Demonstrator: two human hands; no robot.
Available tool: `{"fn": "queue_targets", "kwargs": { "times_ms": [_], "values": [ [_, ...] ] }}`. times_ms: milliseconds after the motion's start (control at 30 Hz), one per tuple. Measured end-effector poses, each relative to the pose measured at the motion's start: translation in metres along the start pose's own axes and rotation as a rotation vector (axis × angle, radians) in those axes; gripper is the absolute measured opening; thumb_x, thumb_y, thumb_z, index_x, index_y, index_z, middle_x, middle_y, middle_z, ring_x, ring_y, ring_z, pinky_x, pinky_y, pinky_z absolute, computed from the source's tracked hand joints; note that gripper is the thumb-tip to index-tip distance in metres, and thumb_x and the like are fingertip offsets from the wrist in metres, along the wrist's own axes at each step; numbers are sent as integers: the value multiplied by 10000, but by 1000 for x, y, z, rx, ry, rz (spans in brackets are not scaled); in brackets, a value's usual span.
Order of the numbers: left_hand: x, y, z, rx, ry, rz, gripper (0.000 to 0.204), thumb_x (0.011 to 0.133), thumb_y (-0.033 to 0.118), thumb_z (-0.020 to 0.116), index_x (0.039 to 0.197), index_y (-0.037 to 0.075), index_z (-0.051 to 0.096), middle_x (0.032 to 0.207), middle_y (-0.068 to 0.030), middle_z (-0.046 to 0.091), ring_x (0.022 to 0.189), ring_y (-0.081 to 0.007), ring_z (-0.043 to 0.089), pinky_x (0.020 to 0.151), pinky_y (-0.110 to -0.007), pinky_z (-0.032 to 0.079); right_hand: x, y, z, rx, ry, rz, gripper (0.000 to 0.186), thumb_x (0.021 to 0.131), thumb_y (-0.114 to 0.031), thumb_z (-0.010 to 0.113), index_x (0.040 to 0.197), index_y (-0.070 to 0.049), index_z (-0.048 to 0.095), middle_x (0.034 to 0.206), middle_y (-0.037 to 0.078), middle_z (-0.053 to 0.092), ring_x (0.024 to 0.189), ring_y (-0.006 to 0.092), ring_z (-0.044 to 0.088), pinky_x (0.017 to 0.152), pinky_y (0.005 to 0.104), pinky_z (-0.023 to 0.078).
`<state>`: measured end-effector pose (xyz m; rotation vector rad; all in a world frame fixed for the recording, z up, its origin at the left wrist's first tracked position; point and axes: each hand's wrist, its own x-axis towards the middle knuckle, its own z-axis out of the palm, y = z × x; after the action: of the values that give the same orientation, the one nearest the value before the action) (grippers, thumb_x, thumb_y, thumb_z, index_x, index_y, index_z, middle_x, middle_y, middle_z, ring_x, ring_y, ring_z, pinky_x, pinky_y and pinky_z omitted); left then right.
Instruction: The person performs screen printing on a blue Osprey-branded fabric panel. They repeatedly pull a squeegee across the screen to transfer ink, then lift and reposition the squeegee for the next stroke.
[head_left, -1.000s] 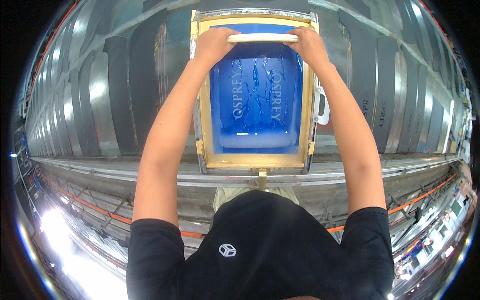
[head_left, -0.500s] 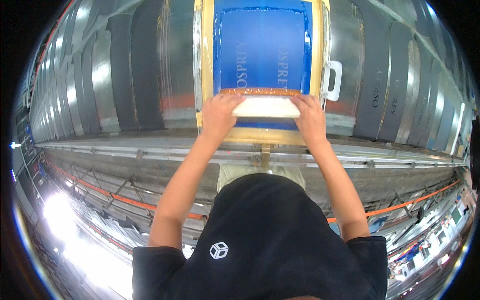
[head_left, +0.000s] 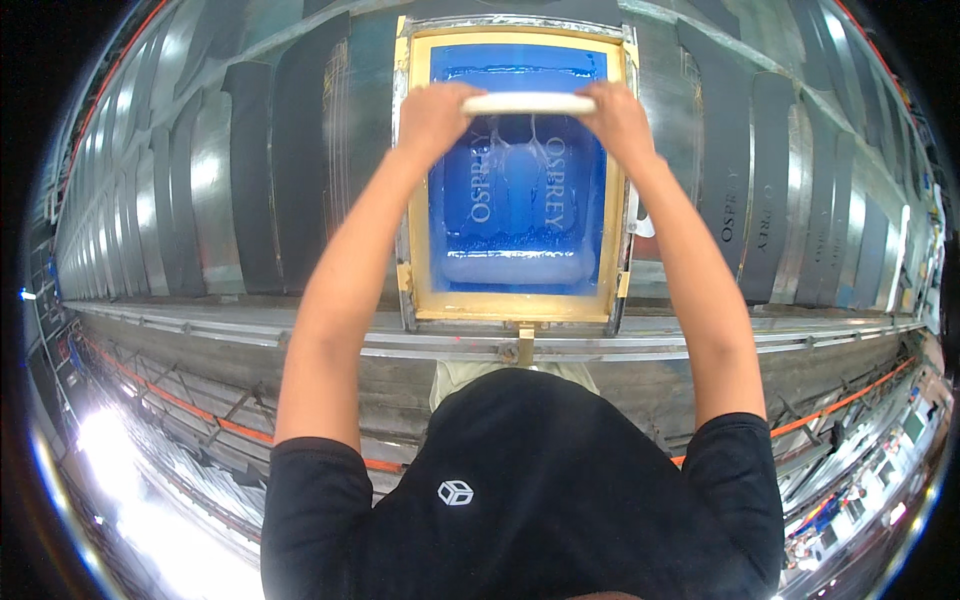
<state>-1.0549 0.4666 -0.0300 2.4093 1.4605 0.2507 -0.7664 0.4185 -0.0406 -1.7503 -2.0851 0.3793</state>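
Both my hands grip a squeegee with a cream-coloured handle (head_left: 528, 103), held crosswise over the far part of a blue printing screen (head_left: 590, 200). My left hand (head_left: 437, 118) is closed on its left end, and my right hand (head_left: 615, 115) on its right end. Wet, glossy streaks cover the blue mesh, and a shiny band of liquid (head_left: 515, 254) lies along its near side. Two columns of pale lettering show in the mesh. A yellow-edged frame (head_left: 510, 308) surrounds it. The squeegee's blade is hidden beneath the handle.
A long metal table (head_left: 210, 180) carries dark grey fabric pieces (head_left: 250, 170) on both sides of the screen; pieces at the right (head_left: 757, 190) bear dark print. A metal rail (head_left: 660, 338) runs along the near table edge. A white handle (head_left: 643, 228) sits at the frame's right side.
Both hands have carried the squeegee from the near end of the screen to its far part. Its orange blade, visible before, is out of sight. The whole frame now shows lower in view.
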Motion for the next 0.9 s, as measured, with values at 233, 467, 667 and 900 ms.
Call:
{"fn": "queue_targets", "kwargs": {
  "times_ms": [233, 467, 667, 900],
  "values": [
    [74, -12, -7, 76, -122, -81, 306, 840, 310, 745, 1145, 329, 764, 1030, -60, 759, 954, -305, 719, 824, -440, 579, 64, 28, 5, -64, -59, 79, 335, 791, -287, 825, 1064, -97, 788, 929, 172, 745, 888, 367, 707, 860, 460, 558],
    [24, -6, 10, 115, -168, -54, 327, 829, 304, 748, 1156, 310, 758, 1077, -45, 748, 988, -314, 707, 846, -446, 576, 5, 7, 10, -82, -108, 107, 319, 768, -241, 825, 1045, -88, 777, 973, 157, 735, 936, 353, 688, 875, 453, 546],
    [-147, 42, 18, -31, -80, -16, 342, 798, 67, 691, 1073, 248, 784, 1012, -12, 760, 966, -263, 695, 842, -429, 524, -160, -65, 9, 58, -134, 121, 414, 670, 1, 769, 1079, -43, 722, 1115, 142, 685, 1085, 336, 601, 957, 428, 497],
    [-264, 75, 26, -48, -9, 31, 450, 698, -11, 682, 1101, 176, 755, 1138, 29, 739, 1088, -191, 661, 882, -382, 484, -252, -99, -4, 248, -121, 137, 455, 755, -97, 775, 1195, -26, 681, 1148, 123, 682, 1127, 323, 597, 993, 435, 479]
  ]
}}
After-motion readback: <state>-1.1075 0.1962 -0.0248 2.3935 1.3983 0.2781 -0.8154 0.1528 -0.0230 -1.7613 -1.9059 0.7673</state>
